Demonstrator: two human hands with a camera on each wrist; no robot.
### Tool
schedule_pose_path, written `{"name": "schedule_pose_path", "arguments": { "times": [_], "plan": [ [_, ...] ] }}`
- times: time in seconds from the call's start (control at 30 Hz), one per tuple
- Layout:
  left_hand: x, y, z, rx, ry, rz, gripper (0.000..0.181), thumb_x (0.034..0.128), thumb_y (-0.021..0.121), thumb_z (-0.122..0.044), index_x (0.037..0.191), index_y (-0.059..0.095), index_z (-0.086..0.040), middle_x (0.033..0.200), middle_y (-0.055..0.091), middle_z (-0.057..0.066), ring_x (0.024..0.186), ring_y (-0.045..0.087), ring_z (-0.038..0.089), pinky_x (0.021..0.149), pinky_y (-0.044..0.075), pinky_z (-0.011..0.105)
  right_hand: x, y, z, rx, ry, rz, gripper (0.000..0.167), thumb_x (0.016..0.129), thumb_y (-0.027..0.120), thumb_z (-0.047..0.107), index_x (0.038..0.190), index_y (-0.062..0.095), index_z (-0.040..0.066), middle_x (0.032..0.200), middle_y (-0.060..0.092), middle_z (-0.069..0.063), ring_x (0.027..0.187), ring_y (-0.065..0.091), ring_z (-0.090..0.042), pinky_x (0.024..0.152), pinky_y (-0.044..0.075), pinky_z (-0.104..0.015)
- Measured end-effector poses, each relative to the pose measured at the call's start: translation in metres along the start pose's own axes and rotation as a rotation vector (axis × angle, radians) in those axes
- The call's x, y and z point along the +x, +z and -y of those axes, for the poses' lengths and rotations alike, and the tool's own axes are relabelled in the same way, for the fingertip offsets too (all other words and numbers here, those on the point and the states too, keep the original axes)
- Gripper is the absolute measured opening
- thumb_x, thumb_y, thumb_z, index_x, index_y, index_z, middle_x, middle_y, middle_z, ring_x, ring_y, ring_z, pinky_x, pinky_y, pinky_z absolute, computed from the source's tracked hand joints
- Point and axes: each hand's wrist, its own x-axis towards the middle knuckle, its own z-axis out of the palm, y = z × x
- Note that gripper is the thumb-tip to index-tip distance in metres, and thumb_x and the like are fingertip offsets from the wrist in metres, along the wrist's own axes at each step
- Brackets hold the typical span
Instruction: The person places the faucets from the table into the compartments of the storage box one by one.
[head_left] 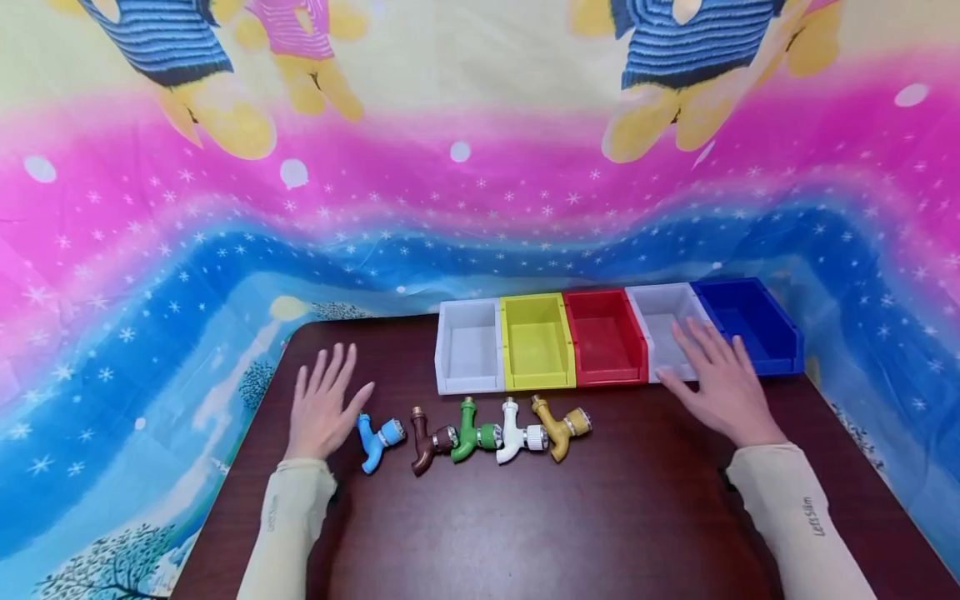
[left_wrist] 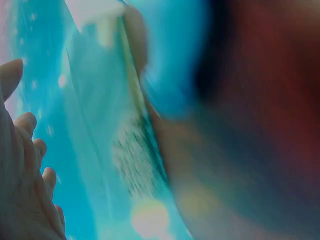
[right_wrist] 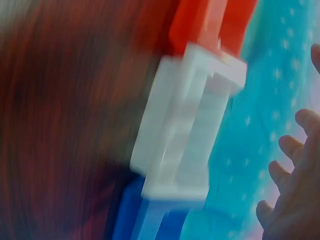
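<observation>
My left hand is spread with straight fingers just left of a light blue tap, holding nothing. To the right of that tap lie a brown tap, a green tap, a white tap and a yellow-brown tap in a row. My right hand is spread and empty, its fingertips overlapping the right white bin in the head view. In the left wrist view the hand shows at the left edge; in the right wrist view the other hand is at the right edge.
At the back of the dark table, a left white bin, a yellow bin, a red bin and a blue bin stand in line with the right white one. A patterned cloth hangs behind.
</observation>
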Motion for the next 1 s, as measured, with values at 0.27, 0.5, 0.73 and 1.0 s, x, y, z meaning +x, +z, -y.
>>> {"name": "schedule_pose_path", "arguments": {
  "times": [0.27, 0.5, 0.73, 1.0],
  "plan": [
    [0.073, 0.024, -0.059, -0.023, 0.094, 0.107, 0.076, 0.1054, 0.042, -0.059, 0.169, 0.013, -0.029, 0.175, 0.016, 0.005, 0.162, 0.012, 0.031, 0.13, 0.007, 0.056, 0.006, 0.025, 0.061, -0.018, -0.189, 0.066, 0.087, 0.094, 0.064, 0.06, 0.165, 0.031, 0.024, 0.169, 0.032, -0.013, 0.156, 0.025, -0.042, 0.127, 0.016, -0.063],
    [0.113, 0.042, -0.107, -0.087, 0.119, 0.283, 0.076, 0.1078, 0.049, -0.047, 0.169, 0.011, -0.024, 0.175, 0.008, 0.009, 0.161, 0.016, 0.035, 0.128, 0.023, 0.054, -0.002, 0.043, 0.115, 0.015, -0.335, 0.184, 0.082, 0.089, 0.072, 0.059, 0.159, 0.046, 0.026, 0.16, 0.047, -0.008, 0.15, 0.041, -0.035, 0.123, 0.032, -0.058],
    [0.127, 0.062, -0.123, -0.116, 0.044, 0.41, 0.088, 0.1051, 0.06, -0.035, 0.169, 0.001, -0.021, 0.176, -0.005, 0.008, 0.161, 0.012, 0.034, 0.123, 0.034, 0.052, -0.008, 0.056, 0.138, 0.081, -0.383, 0.337, 0.088, 0.084, 0.079, 0.058, 0.159, 0.045, 0.027, 0.161, 0.046, -0.005, 0.145, 0.047, -0.032, 0.116, 0.041, -0.059],
    [0.129, 0.071, -0.13, -0.095, 0.018, 0.406, 0.088, 0.0996, 0.06, 0.0, 0.168, 0.004, -0.009, 0.175, -0.009, 0.008, 0.162, 0.008, 0.029, 0.098, 0.056, 0.043, -0.005, 0.065, 0.144, 0.033, -0.318, 0.451, 0.087, 0.081, 0.085, 0.051, 0.157, 0.049, 0.028, 0.163, 0.042, -0.002, 0.145, 0.047, -0.031, 0.119, 0.039, -0.056]
  ]
}}
